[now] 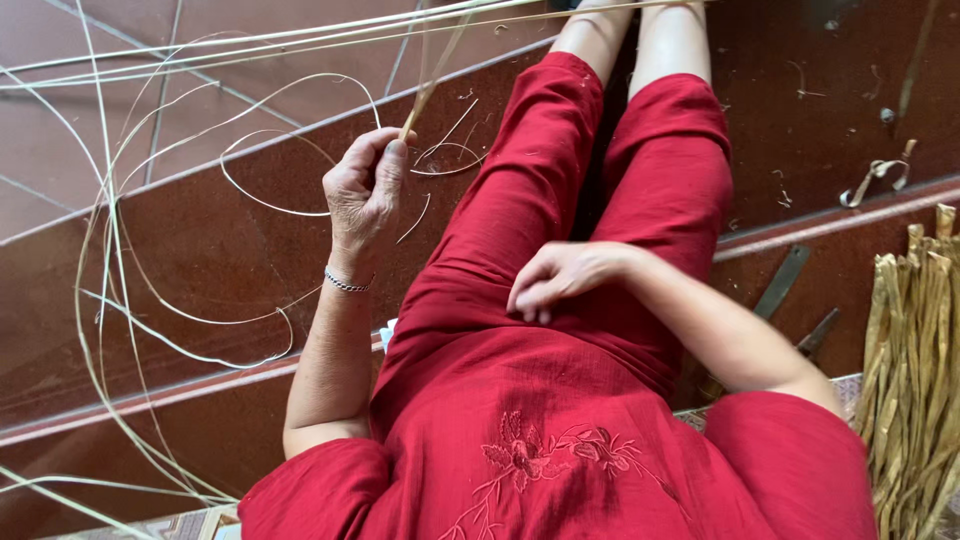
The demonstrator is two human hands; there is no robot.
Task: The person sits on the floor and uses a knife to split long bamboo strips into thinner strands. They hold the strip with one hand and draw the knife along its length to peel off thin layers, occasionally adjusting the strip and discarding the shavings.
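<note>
The left hand [365, 190] is raised in front of the body with the forearm near vertical in the head view, elbow bent and low at the person's left side. The fingers are curled toward the thumb, and the fingertips [392, 147] are pinched together on a bundle of thin pale strips [432, 75]. The strips leave the pinch point and run up and to the right toward the top edge of the view. A silver bracelet [347, 284] sits on the left wrist.

The right hand [560, 275] rests on the lap, palm down, on the red trousers [520, 200]. Its fingers are loosely bent and lie close together; it holds nothing. The right forearm runs from the lower right, bent at the elbow, across the thigh.

Further loose strips [150, 250] lie in long curves and loops on the reddish-brown tiled floor [60, 190], left of the left hand and well apart from the right hand. Some of these reach the bottom left corner.

At the right edge, a sheaf of wider, yellowish dried leaves [915, 370] stands beside the right arm. A flat dark metal blade [785, 280] lies on the floor between the right forearm and the sheaf. A small curled scrap [878, 178] lies on the floor above the sheaf.

The person wears a red embroidered top [560, 450].
</note>
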